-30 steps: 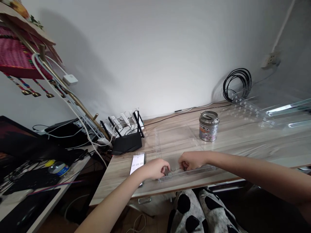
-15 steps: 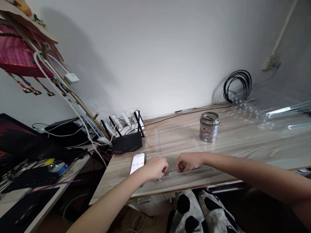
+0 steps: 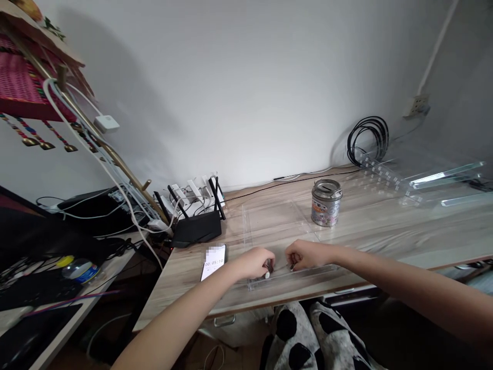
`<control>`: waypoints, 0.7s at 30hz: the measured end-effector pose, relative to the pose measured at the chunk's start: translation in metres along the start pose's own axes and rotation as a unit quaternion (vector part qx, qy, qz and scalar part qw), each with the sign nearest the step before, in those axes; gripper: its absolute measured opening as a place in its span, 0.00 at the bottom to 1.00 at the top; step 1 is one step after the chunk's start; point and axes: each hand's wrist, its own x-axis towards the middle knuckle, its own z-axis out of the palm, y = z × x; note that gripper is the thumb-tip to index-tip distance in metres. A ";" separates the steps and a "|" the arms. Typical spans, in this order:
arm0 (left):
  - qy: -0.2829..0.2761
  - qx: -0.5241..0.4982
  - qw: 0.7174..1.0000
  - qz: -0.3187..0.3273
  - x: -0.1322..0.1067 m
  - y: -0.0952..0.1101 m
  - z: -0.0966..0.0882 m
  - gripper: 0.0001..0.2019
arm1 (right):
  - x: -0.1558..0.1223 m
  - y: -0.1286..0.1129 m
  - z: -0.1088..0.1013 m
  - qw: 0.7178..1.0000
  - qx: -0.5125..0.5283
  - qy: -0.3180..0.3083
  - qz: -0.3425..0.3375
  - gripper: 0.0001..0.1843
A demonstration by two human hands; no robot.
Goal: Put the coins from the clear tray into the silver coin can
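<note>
My left hand (image 3: 257, 261) is closed, fingers curled down over coins (image 3: 267, 275) at the near side of a clear plastic tray (image 3: 246, 241). One pale round coin shows under its fingertips. To the right, my right hand (image 3: 306, 254) is pinched shut with its fingertips low in the tray. A small dark edge, seemingly a coin (image 3: 291, 266), shows at those fingertips. Behind my right hand stands a silver tin (image 3: 325, 205) with a slot in its lid and a printed label.
Left of the tray lies a phone (image 3: 213, 262) showing a timer. A black router (image 3: 198, 228) with antennas stands behind it. Coiled black cable (image 3: 367, 140) leans on the wall near clear acrylic pieces (image 3: 385, 177). A bottle (image 3: 81, 270) lies on the left desk.
My left hand has moved slightly right, over the coins that lay between the hands. My right hand has shifted slightly right, widening the gap. The view has turned slightly.
</note>
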 end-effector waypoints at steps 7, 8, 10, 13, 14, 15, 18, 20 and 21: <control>-0.023 0.000 0.999 -0.027 0.006 0.002 0.001 0.07 | -0.012 0.010 -0.006 0.996 0.054 0.065 0.037 0.10; -0.034 -0.004 0.998 -0.044 0.006 0.003 0.000 0.07 | -0.012 0.010 -0.006 0.994 0.062 0.075 0.044 0.10; -0.047 -0.018 0.996 -0.072 0.005 0.003 0.000 0.08 | -0.012 0.007 -0.008 0.991 0.086 0.088 0.056 0.11; -0.027 -0.072 0.992 -0.100 0.003 0.001 0.004 0.07 | -0.012 0.000 -0.011 0.986 0.118 0.105 0.056 0.13; -0.008 -0.112 0.988 -0.111 0.004 0.001 0.005 0.07 | -0.011 -0.002 -0.012 0.984 0.125 0.116 0.053 0.13; 0.018 -0.172 0.977 -0.123 0.006 0.001 0.006 0.07 | -0.010 -0.004 -0.013 0.982 0.132 0.129 0.049 0.13; 0.152 -0.484 0.846 -0.162 0.019 0.007 0.005 0.08 | 0.000 -0.012 -0.020 0.967 0.179 0.176 0.039 0.15; 0.220 -0.733 0.627 -0.149 0.031 0.014 0.002 0.07 | 0.008 -0.019 -0.026 0.956 0.204 0.206 0.032 0.15; 0.238 -0.760 0.587 -0.147 0.037 0.019 0.001 0.07 | 0.013 -0.023 -0.029 0.954 0.203 0.217 0.033 0.14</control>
